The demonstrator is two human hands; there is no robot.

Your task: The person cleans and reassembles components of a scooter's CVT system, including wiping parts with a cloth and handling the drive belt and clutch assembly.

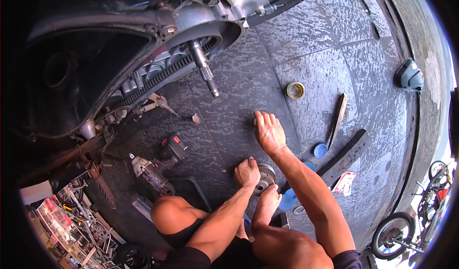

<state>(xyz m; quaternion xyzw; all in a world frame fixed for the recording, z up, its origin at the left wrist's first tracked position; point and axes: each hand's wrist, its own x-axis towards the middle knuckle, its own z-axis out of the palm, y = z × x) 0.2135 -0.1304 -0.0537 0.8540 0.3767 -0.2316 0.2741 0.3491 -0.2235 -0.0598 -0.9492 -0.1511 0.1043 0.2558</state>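
My left hand (247, 173) is closed at the left edge of a round metal pulley (267, 173) on the floor, and its fingers hide part of the rim. My bare foot (267, 203) rests against the pulley's near side. Farther forward and to the right, my right hand (270, 132) is curled low over the floor. Whatever its fingers hold, if anything, is hidden under them. Ahead on the left stands an opened scooter engine (191, 18) with a splined shaft (203, 68) sticking out and a toothed belt (165, 77) beside it.
A cordless impact wrench (152, 174) lies left of my knee. To the right are an open round tin (295, 90), a wooden-handled wire brush (338, 120), a blue lid (320, 150) and a dark bar (342, 159). Metal parts (86, 230) crowd the lower left; a motorcycle (420, 216) stands far right.
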